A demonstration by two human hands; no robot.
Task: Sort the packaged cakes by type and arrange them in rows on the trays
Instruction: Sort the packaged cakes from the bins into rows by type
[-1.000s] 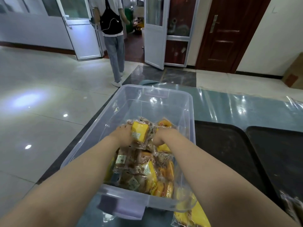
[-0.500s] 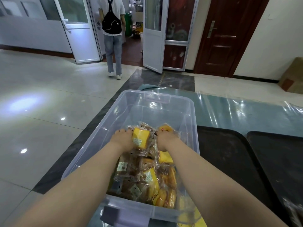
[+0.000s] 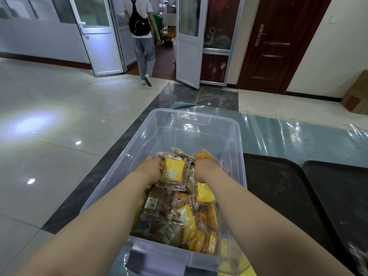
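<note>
The clear plastic bin (image 3: pixel 209 124) fills the near centre of the table, its far half bare and its near half heaped with packaged cakes (image 3: pixel 179 214) — yellow slices, brown ones and rounder orange buns, all in clear wrappers. To its right lie two dark trays (image 3: pixel 278 188), side by side and holding nothing that shows. At the far doorway a person with a black backpack (image 3: pixel 139 18) walks away.

Both arms reach into the bin. The left hand (image 3: pixel 150 169) has its fingers curled round the left edge of a wrapped yellow cake slice (image 3: pixel 173 172) at the top of the heap. The right hand (image 3: pixel 206 169) presses down at the far right of the pile, beside an orange bun packet (image 3: pixel 204 156); its fingers are hidden, so whether it grips anything cannot be told.

The step in hand looks like picking the first cakes out. To do it well, lift one type at a time — the yellow slice first — holding the wrapper by its seam rather than squeezing the soft cake, and carry it right to the nearer tray, starting a row at a far corner so later rows stay straight.
</note>
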